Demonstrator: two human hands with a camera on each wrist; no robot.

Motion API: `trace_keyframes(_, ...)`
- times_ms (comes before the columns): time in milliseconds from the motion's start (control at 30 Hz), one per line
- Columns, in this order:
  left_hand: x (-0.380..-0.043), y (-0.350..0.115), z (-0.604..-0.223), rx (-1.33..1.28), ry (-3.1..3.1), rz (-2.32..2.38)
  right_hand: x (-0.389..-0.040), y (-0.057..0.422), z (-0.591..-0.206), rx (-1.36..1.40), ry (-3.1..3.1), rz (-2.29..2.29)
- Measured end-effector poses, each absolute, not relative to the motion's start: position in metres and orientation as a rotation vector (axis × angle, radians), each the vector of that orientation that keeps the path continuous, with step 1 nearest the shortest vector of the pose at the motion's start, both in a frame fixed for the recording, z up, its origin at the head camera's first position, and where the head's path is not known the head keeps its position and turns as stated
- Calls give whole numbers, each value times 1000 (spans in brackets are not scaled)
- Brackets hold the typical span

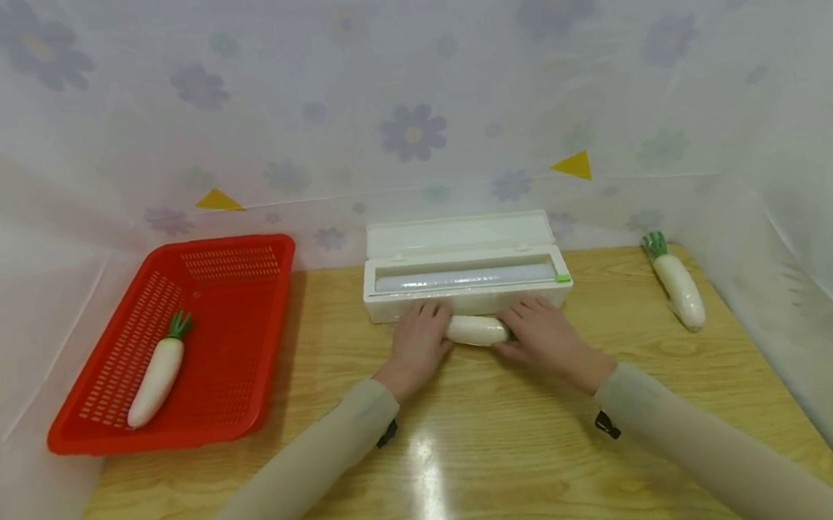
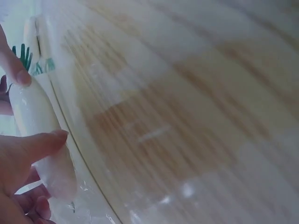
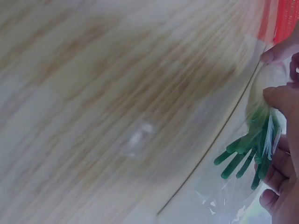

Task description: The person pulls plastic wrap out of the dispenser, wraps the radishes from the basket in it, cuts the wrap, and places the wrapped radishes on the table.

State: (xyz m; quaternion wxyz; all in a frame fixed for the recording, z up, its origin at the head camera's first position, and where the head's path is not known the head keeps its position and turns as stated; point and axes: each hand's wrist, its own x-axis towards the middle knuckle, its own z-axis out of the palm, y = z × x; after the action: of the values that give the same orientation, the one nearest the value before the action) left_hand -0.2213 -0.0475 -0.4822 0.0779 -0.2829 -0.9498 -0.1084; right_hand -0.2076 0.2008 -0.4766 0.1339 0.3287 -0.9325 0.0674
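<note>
A white radish (image 1: 477, 330) lies crosswise in front of the white cling film box (image 1: 467, 300), held at both ends. My left hand (image 1: 418, 342) grips its left end, the tapered tip, with the thumb laid along the near side in the left wrist view. At the other end, my right hand (image 1: 544, 335) grips the radish near its green leaf stalks (image 3: 252, 147). Clear film (image 3: 217, 198) spreads around the stalks in the right wrist view and around the tip in the left wrist view. The box's lid (image 1: 459, 234) stands raised, with the film roll (image 1: 463, 277) showing inside.
At the left stands a red basket (image 1: 283, 323) with another radish (image 1: 157, 380) in it. A third radish (image 1: 679, 289), glossy with film, lies near the table's right edge. Flowered white sheeting (image 1: 331, 151) encloses the wooden table (image 1: 510, 452) at the back and sides.
</note>
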Motion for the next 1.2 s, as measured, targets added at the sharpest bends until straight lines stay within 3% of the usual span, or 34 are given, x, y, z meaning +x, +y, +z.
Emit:
trace_keyframes(733, -181, -67, -478, -989, -2903, -283, -187, 210, -487, 1153, -2779, 324)
trace_keyframes(1200, -184, -72, -479, -1042, -2927, -413, -177, 207, -487, 1188, -2675, 283)
